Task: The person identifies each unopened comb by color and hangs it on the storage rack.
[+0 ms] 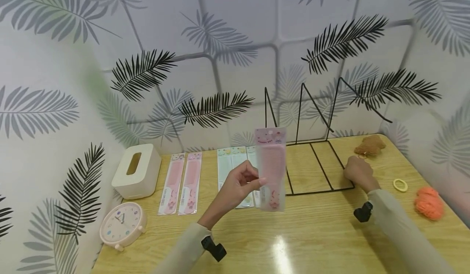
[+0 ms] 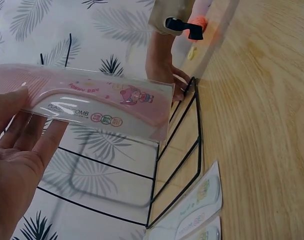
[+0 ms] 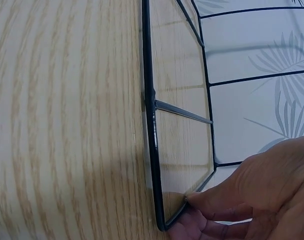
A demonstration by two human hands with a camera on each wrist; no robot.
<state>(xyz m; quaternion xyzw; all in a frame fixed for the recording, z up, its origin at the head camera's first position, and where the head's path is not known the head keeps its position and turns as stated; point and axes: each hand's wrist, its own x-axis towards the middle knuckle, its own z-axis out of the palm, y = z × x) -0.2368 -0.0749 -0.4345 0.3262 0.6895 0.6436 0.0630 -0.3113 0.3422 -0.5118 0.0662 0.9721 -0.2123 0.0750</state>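
Left grip [image 1: 236, 185]: thumb and fingers pinch the edge of a packaged pink comb [image 1: 272, 155], held above the tabletop [image 1: 312, 237]. Right grip [image 1: 358, 173]: thumb and fingers pinch the near corner of a black wire rack [image 3: 153, 135].

Risks, in this inspector's judgement: the sleeve is slick and held at one edge only, so it could swivel or slip from the left grip. Its far end could snag on the rack's wires; whether the two touch cannot be confirmed. The rack looks light and might skid or tip if the right grip let go or pulled unevenly.

Surface: wood-grained, with a glare patch on the near side, between the grips. Green packets [image 1: 225, 164] lie just beyond the left grip, partly hidden by it; two pink packets [image 1: 191, 184], a white tissue box [image 1: 148, 180] and a pink clock [image 1: 121, 225] stand or lie to its left. A brown bundle [image 1: 370, 145] sits just beyond the right grip; a yellow ring [image 1: 400, 185] and orange yarn [image 1: 428, 204] lie to its right.

Room: pale walls [image 1: 238, 76] with leaf prints.
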